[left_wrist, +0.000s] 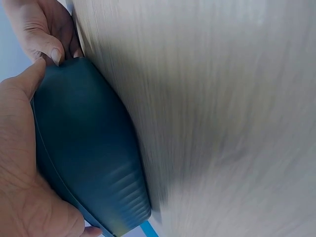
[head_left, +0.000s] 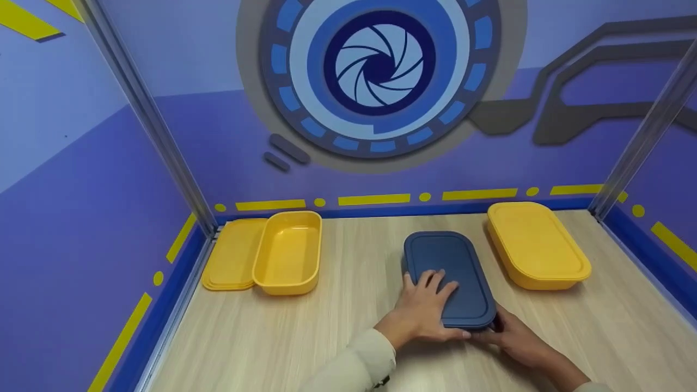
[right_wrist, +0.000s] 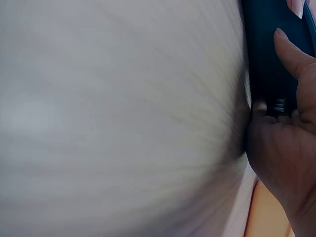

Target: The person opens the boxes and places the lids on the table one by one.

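A dark blue lidded food container (head_left: 449,253) stands at the right of centre in the head view. My left hand (head_left: 425,313) rests on its lid with spread fingers, the thumb along the near edge. At the near right corner my right hand (head_left: 517,337) grips the container, thumb on the near end; its other fingers are partly hidden. The left wrist view shows the container's ribbed side (left_wrist: 89,133), with both thumbs close together at one end. In the right wrist view, the right hand's fingers (right_wrist: 284,121) curl against the container's lower part.
A yellow lidded container (head_left: 539,242) stands to the right. On the left is an uncovered yellow container (head_left: 288,253), beside a yellow lid (head_left: 234,256). Printed panels (head_left: 381,185) enclose the wooden tabletop (head_left: 354,272) at the back and both sides.
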`<action>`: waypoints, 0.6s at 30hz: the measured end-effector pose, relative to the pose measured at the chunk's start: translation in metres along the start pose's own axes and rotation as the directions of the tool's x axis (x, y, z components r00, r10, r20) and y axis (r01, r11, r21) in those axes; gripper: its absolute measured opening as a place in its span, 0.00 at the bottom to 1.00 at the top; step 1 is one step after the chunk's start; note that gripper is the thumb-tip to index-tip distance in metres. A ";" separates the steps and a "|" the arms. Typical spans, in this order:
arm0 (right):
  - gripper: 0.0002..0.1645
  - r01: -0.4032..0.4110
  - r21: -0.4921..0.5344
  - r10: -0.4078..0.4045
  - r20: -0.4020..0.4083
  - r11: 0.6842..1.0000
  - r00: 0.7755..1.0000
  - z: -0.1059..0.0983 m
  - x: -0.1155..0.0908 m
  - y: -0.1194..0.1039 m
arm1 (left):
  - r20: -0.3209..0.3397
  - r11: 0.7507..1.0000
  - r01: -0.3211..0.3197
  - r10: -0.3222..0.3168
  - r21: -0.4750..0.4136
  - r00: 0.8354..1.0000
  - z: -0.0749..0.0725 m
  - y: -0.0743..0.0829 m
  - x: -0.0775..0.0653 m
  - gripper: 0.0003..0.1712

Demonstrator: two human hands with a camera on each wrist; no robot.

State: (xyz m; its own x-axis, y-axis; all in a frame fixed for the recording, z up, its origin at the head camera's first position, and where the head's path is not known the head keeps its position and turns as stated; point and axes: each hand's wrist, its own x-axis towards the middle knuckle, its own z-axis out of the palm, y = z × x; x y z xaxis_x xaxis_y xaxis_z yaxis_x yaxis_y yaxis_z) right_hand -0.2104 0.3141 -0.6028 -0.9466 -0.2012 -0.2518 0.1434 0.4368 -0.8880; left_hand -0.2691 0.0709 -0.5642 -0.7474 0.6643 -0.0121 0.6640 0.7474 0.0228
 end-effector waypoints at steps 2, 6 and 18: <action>0.68 -0.008 0.010 0.008 0.000 1.000 1.000 0.000 0.000 -0.001 | -0.002 1.000 0.000 0.000 0.002 1.000 -0.001 0.001 0.000 0.60; 0.68 0.000 0.012 0.000 0.002 1.000 1.000 -0.002 0.000 0.000 | 0.003 1.000 -0.001 0.001 0.003 1.000 0.000 0.000 0.002 0.60; 0.67 0.000 0.008 0.001 -0.010 1.000 1.000 -0.003 0.001 0.001 | 0.013 1.000 0.002 -0.002 0.029 1.000 -0.001 0.001 0.001 0.61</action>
State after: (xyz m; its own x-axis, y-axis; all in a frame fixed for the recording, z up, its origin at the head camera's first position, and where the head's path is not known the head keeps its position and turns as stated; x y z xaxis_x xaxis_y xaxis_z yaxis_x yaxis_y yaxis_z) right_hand -0.2117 0.3166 -0.6024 -0.9493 -0.1923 -0.2485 0.1462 0.4299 -0.8910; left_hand -0.2689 0.0723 -0.5633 -0.7483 0.6629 -0.0253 0.6632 0.7484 -0.0063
